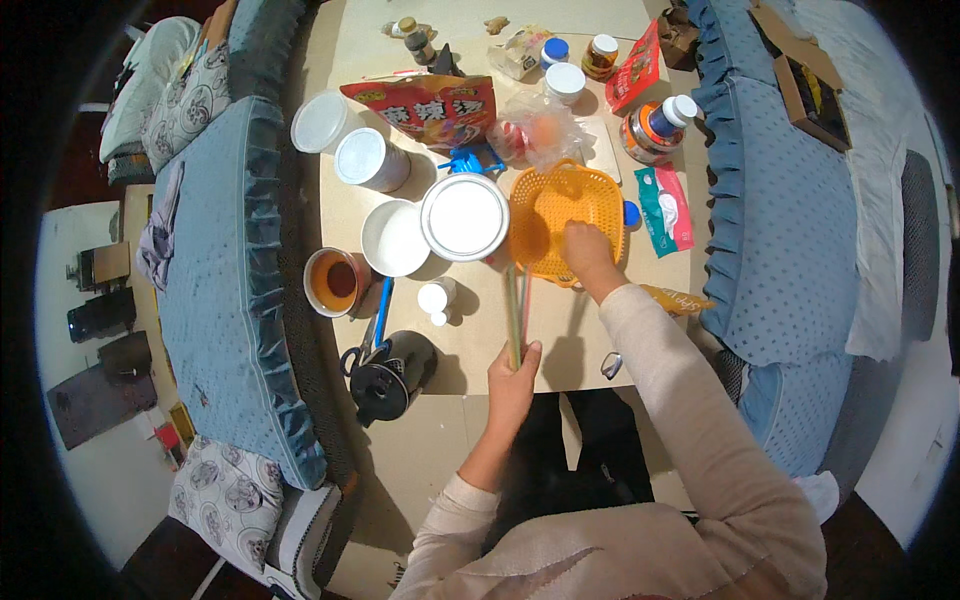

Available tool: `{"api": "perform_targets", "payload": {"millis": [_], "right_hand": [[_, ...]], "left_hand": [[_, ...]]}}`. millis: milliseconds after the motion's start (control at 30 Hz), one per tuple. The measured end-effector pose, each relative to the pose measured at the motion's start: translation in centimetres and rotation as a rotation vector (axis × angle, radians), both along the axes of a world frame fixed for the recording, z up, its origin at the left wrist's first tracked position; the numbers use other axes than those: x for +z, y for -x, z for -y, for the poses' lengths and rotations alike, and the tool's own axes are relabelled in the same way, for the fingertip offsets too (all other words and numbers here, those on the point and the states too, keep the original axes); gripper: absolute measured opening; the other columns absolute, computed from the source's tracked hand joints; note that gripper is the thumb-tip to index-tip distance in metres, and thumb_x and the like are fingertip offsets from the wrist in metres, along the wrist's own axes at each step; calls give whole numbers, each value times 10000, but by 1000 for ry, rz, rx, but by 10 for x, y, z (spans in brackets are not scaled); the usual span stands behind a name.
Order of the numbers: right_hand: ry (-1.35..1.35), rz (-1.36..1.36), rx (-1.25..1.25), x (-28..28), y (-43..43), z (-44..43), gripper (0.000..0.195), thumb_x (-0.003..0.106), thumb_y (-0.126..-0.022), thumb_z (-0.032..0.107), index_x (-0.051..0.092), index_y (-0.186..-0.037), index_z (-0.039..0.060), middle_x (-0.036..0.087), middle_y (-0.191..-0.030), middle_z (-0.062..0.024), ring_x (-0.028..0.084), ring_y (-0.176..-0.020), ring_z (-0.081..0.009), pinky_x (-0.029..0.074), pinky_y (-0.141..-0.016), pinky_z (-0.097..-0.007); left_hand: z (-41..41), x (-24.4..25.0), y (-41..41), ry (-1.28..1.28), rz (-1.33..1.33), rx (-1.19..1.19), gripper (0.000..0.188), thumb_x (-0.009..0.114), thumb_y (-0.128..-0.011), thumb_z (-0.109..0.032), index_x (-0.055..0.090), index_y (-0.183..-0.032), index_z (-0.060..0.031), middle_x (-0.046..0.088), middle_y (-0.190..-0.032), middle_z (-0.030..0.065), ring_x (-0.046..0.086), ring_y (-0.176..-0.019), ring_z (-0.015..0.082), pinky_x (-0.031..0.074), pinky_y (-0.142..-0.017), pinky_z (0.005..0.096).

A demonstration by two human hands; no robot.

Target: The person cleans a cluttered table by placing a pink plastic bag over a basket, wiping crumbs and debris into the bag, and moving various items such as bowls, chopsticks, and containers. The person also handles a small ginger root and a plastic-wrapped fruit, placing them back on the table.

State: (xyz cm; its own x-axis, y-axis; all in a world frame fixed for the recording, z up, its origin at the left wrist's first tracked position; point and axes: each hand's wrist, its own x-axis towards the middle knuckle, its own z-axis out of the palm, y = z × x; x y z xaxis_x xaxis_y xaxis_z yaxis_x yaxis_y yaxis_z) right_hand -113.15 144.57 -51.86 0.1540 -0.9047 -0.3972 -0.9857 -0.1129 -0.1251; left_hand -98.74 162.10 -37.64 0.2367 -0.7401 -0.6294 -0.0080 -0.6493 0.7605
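Note:
My left hand point(512, 382) is closed around the lower ends of several thin, long sticks or straws point(514, 315), greenish and pinkish, which point away from me near the table's front edge. My right hand point(587, 251) reaches into an orange perforated plastic basket point(568, 176), fingers down toward its inside; whether it holds anything cannot be seen. Left of the basket stands a large round container with a white lid point(465, 217), with a white bowl point(395, 238) beside it. A clear plastic bag with reddish contents point(541, 135) lies against the basket's far side.
At the left stand a black kettle point(390, 379), scissors point(360, 352), a cup of dark liquid point(335, 283) and lidded tubs point(371, 160). Small white bottles point(436, 296) stand near the middle. Eyeglasses point(611, 365), a wipes pack point(666, 210) and a large jar point(651, 133) are at the right.

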Motion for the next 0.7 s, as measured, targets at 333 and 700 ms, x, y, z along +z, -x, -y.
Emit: {"api": "perform_targets", "payload": {"millis": [333, 700], "right_hand": [[-76, 811, -508, 70, 24, 10, 194, 661, -803, 101, 557, -956, 38, 633, -851, -84, 611, -751, -190, 484, -693, -304], [-134, 1196, -738, 223, 159, -65, 182, 612, -876, 99, 522, -1005, 8, 570, -831, -15, 500, -670, -31, 413, -571, -186]], "left_hand": [[89, -16, 11, 319, 144, -270, 280, 601, -911, -264, 584, -950, 13, 615, -749, 166, 596, -683, 260, 463, -638, 357], [192, -85, 76, 487, 469, -651, 299, 685, -799, -389, 649, -887, -105, 646, -794, 156, 621, -761, 363, 478, -644, 448]]}}
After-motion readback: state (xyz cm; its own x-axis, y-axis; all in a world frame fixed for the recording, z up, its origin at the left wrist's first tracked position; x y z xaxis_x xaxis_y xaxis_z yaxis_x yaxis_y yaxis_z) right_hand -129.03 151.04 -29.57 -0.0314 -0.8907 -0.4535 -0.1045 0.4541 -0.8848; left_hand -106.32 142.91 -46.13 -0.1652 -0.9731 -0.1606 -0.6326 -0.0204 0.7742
